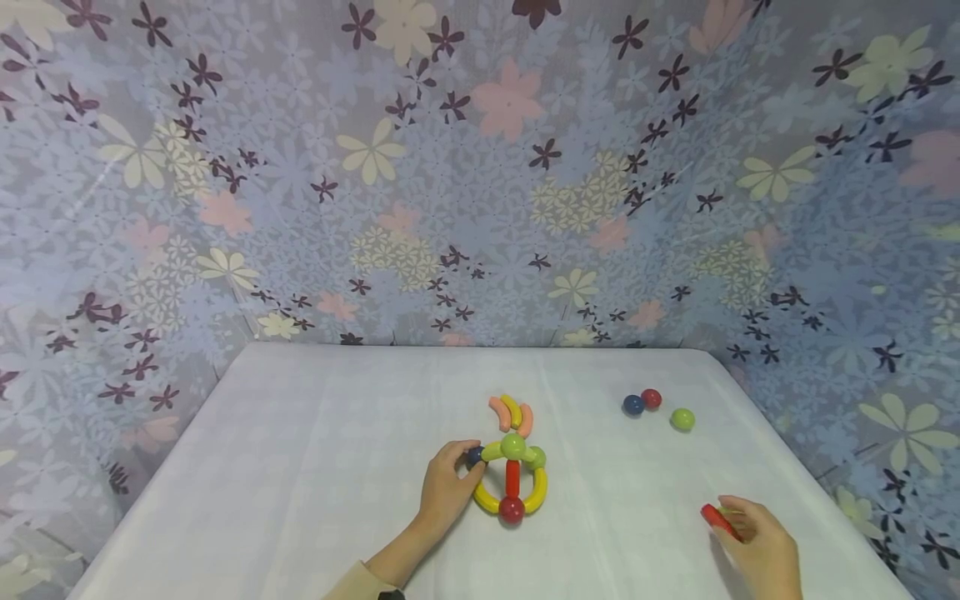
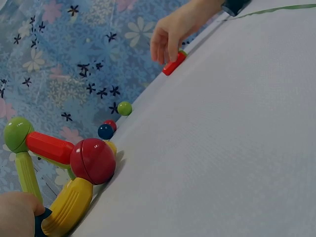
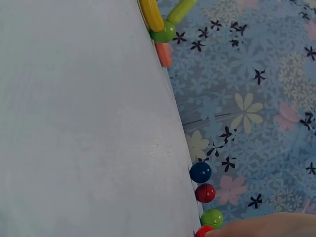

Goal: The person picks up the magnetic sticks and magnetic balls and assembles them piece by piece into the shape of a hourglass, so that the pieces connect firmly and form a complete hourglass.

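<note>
My left hand (image 1: 447, 490) pinches the dark blue ball (image 1: 474, 457) at the left corner of a ball-and-stick frame. Curved yellow sticks (image 1: 538, 490) run along the frame's base to a red ball (image 1: 512, 510) at the front and a green ball (image 1: 537, 457) at the right. A raised green ball (image 1: 513, 446) tops it, joined to the front by a straight red stick (image 1: 512, 479). Far to the right, my right hand (image 1: 761, 537) holds another red stick (image 1: 721, 522) between thumb and fingers. A bit of green shows behind that stick, mostly hidden by the hand.
Behind the frame lie two salmon-coloured curved sticks (image 1: 500, 414) with a yellow curved stick (image 1: 512, 410) between them. At the back right sit loose blue (image 1: 633, 406), red (image 1: 651, 399) and green balls (image 1: 682, 419). A flowered curtain (image 1: 480, 208) hangs beyond the white table (image 1: 337, 417).
</note>
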### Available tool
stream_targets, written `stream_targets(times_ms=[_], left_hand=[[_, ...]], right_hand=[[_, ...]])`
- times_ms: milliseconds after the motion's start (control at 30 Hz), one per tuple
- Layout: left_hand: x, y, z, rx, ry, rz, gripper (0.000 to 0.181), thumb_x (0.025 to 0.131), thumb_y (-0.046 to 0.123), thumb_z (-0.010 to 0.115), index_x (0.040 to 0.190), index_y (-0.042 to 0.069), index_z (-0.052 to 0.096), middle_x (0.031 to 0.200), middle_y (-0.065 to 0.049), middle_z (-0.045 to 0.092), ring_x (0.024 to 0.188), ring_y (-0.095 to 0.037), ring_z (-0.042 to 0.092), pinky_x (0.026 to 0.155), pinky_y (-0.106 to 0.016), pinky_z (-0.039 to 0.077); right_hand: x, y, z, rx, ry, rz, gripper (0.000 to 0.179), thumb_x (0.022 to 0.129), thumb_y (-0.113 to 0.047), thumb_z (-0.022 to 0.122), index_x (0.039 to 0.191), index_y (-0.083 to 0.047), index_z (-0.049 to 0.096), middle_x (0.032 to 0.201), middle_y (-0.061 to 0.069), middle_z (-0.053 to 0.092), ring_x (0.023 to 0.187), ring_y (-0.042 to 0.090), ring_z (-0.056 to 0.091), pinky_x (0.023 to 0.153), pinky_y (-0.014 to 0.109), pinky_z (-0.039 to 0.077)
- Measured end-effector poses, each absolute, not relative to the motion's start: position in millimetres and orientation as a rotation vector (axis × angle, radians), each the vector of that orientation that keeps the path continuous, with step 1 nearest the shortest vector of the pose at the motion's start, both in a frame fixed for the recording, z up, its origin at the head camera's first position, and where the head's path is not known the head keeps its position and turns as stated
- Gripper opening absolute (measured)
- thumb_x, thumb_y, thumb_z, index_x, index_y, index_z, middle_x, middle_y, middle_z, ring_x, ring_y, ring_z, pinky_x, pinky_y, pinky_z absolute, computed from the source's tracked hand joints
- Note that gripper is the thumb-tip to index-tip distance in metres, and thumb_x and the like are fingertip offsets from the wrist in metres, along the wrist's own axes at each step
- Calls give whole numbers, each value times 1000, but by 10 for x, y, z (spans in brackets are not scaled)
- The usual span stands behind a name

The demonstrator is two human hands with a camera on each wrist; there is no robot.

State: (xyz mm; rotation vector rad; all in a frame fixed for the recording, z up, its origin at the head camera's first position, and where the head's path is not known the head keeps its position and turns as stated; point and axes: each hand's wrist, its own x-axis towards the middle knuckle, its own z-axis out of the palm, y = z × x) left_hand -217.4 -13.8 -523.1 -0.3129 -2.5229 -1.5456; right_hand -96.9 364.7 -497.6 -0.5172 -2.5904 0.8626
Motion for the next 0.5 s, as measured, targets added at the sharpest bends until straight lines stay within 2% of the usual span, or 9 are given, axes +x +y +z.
stream_targets(times_ms=[67,200,300,367,500], left_hand=[[-2168,-136,-5227,-320,-2517,-1545,30,85,16,67,114,10,65,115,-4,67,113,-22,62,99,-41,48],[-2165,-138,-5227,-321,-2518,-1542,30,85,16,67,114,10,65,115,-4,67,113,-21,61,99,-41,48],[-2166,-139,-5230,-319,-2522,-1550,30,85,16,67,114,10,65,116,-4,66,113,-22,61,99,-41,48],[-2167,-139,-5230,-316,-2524,-1554,29,85,16,67,114,11,65,116,-4,66,113,-22,61,99,-41,48],[-2172,-136,-5218,-317,-2523,-1557,30,85,16,67,114,10,65,116,-4,66,113,-22,61,99,-41,48]], right_hand=[[-974,3650,-4972,-454,-2636,820,42,72,0,75,112,6,63,98,24,67,67,-17,45,58,11,45],[-998,3641,-4965,-423,-2736,799,45,73,-1,75,115,8,61,96,24,68,69,1,57,59,15,45],[-1009,3633,-4966,-405,-2782,800,46,75,-4,74,117,8,60,96,23,69,69,11,61,60,17,47],[-1014,3627,-4968,-370,-2795,801,45,76,-5,74,117,8,60,96,23,69,68,11,62,61,17,48],[-1035,3585,-4953,-317,-2772,812,41,76,-4,73,115,5,62,96,22,70,69,0,60,62,18,50]])
